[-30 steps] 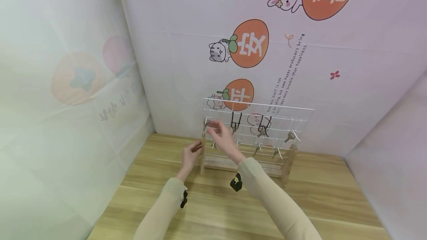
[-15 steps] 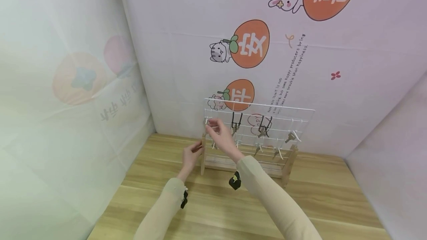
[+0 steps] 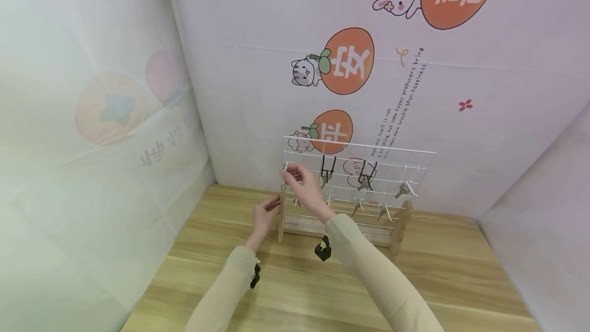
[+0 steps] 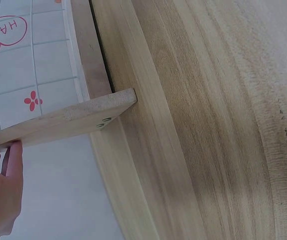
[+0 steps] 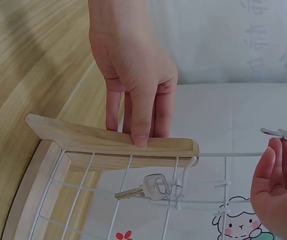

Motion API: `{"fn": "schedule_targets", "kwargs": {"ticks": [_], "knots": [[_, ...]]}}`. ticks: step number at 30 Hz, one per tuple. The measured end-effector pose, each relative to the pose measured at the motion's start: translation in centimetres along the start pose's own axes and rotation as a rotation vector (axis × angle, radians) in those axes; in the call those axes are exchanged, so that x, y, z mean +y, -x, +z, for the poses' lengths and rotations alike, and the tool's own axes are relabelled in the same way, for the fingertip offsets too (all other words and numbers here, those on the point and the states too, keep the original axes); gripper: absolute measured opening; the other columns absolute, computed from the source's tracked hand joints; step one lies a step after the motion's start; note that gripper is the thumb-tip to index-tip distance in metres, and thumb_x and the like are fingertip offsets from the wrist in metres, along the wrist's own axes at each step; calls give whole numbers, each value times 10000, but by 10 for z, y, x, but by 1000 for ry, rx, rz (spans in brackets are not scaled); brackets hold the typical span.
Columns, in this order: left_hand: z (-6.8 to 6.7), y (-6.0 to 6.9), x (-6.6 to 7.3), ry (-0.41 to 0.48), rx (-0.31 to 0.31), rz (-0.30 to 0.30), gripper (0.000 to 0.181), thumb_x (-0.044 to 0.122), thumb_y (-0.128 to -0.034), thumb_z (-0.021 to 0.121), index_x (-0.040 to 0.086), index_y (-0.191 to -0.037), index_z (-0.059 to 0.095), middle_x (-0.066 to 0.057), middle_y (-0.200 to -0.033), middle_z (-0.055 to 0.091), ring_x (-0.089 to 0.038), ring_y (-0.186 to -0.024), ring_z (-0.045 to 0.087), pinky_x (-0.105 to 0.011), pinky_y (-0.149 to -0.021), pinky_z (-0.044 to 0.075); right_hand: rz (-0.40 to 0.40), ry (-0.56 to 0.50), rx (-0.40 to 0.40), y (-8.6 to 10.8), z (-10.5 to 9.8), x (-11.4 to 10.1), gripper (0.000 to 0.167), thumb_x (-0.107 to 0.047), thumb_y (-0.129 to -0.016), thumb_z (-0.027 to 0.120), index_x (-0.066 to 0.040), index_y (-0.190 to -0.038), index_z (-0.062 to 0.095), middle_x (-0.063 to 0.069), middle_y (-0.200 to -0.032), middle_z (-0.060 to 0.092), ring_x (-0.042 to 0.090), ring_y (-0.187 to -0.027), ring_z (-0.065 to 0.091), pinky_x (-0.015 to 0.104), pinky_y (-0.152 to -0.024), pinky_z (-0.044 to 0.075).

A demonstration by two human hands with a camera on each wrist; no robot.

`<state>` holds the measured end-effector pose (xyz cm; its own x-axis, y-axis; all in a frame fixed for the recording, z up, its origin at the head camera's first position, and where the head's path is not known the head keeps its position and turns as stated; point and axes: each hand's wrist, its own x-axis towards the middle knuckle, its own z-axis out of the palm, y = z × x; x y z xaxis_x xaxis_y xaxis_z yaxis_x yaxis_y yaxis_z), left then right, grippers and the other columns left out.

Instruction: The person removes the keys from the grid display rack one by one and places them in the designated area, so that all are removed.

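A white wire grid rack (image 3: 392,150) on a wooden stand stands at the back of the table. My left hand (image 3: 265,215) grips its left wooden side post (image 5: 108,142), thumb on one face and fingers behind, as the right wrist view shows. My right hand (image 3: 306,186) pinches a silver key (image 5: 278,134) at the grid's upper left, beside a white hook (image 3: 286,166). Whether that key touches the hook is hidden. Another key (image 5: 146,188) hangs from a white hook lower down, near the left post.
Several more keys hang on the grid, some on black hooks (image 3: 328,164), one on a white hook at the right (image 3: 403,189). The right wooden post (image 3: 400,229) rests on the wood-grain table (image 3: 295,291). A printed cloth (image 3: 258,91) rises close behind the rack.
My right hand has moved slightly up and left with the key, toward the upper-left hook. The left hand stays on the post. The head view has shifted a little.
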<state>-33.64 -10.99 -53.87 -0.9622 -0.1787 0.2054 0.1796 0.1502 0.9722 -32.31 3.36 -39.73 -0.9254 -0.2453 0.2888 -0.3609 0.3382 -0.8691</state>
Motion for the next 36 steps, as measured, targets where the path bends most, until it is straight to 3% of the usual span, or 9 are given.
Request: {"fn": "schedule_targets", "kwargs": {"ticks": [11,20,28,36], "knots": [[1,1,-1,23,-9,5,333,4,-896,688,-46,-1223,645,-250,-1236,666,-402,-1110,678,-352,-918,614,-12,-11,20,0,0,0,225,-235,-1009,571,-78,-1161,629,151,-1091,698,276,-965,682,267,-795,582],[1,0,0,28,-5,-2,333,-5,-887,694,-65,-1210,644,-262,-1229,664,-403,-1097,683,-316,-887,625,-24,-23,37,1,-2,0,177,-203,-1005,584,-74,-1102,656,134,-1025,714,215,-882,675,180,-701,546],[0,1,1,29,-9,5,326,-13,-903,671,-66,-1222,635,-272,-1242,654,-412,-1103,677,-351,-909,618,-40,-42,48,3,-3,-1,171,-197,-998,597,-76,-1092,673,127,-1023,725,369,-955,686,164,-709,560],[1,3,3,21,-6,-20,336,22,-899,688,-22,-1229,643,-240,-1255,661,-383,-1111,683,-331,-918,616,-39,-49,59,8,-6,-1,158,-213,-987,617,-111,-1083,691,100,-987,729,207,-875,670,160,-680,527]]}}
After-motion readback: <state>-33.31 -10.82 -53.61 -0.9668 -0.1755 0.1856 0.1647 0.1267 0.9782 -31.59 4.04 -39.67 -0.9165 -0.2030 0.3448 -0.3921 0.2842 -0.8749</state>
